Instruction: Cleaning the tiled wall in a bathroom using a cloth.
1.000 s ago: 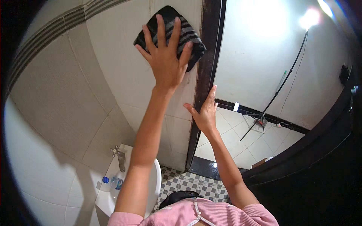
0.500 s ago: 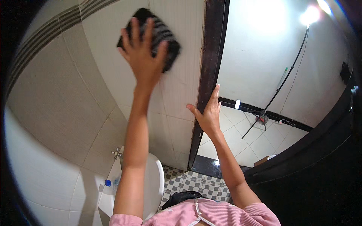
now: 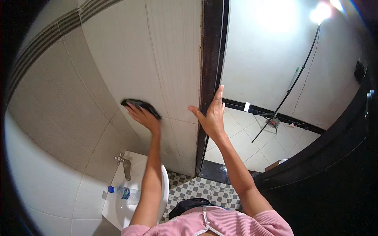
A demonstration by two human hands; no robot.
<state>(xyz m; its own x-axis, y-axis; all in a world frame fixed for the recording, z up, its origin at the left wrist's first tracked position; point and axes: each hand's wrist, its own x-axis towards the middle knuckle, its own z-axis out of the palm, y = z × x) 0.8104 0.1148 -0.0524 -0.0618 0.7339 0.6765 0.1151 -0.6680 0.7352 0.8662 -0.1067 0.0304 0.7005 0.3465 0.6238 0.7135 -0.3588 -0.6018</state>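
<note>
My left hand [image 3: 146,117] presses a folded black cloth [image 3: 133,103] to the pale wall tiles [image 3: 177,78], above the white washbasin. The fingers lie over the cloth, and the hand is slightly blurred. At the dark door frame [image 3: 210,51] rests my right hand [image 3: 212,120], its fingers stretched upward along the edge and the thumb apart on the tile side. That hand has nothing in it.
Below my left arm is the washbasin [image 3: 166,188] with a tap [image 3: 126,170], a plastic bottle [image 3: 128,193] and a blue cap [image 3: 111,189]. Through the doorway stands a lamp on a tripod [image 3: 289,92]. A dark door [image 3: 315,188] fills the right side above a checkered floor [image 3: 204,189].
My left hand has moved down the wall with the cloth, from high up to just above the basin. The bottle now shows more fully. My right hand stays at the door frame.
</note>
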